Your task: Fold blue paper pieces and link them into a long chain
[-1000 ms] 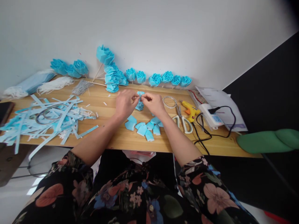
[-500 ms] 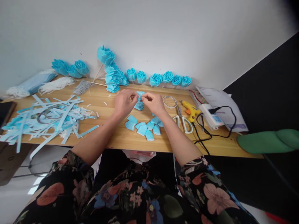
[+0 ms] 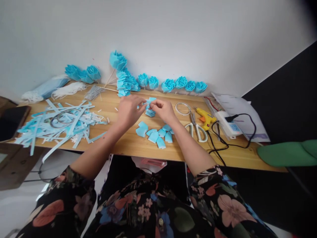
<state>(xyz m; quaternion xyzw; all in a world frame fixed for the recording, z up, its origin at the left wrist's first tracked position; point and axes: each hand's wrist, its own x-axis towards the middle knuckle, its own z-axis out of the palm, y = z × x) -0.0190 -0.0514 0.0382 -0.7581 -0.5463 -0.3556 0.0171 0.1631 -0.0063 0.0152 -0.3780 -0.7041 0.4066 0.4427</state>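
Observation:
Over the middle of the table, my left hand (image 3: 130, 110) and my right hand (image 3: 162, 110) face each other, fingertips close together. Between them is a light blue petal (image 3: 151, 100) that looks cut from soft non-woven cloth. My right thumb and forefinger pinch it, while my left thumb and fingers close on its other edge, partly hidden. Just below the fingertips, another blue piece (image 3: 150, 113) shows on the table. Nearer to me lie several loose blue petals (image 3: 153, 136), spread between my forearms.
Blue cloth flowers (image 3: 168, 85) line the wall. Blue offcut strips (image 3: 66, 122) heap at left beside a phone (image 3: 13, 122). At right are scissors (image 3: 198, 130), a wire ring (image 3: 182, 108), a yellow glue gun (image 3: 205, 118) and a power strip (image 3: 229, 125) with black cords.
My left thumb and forefinger have parted slightly and shifted a little left at the petal. My right hand keeps its pinch. The whole view has swung slightly left.

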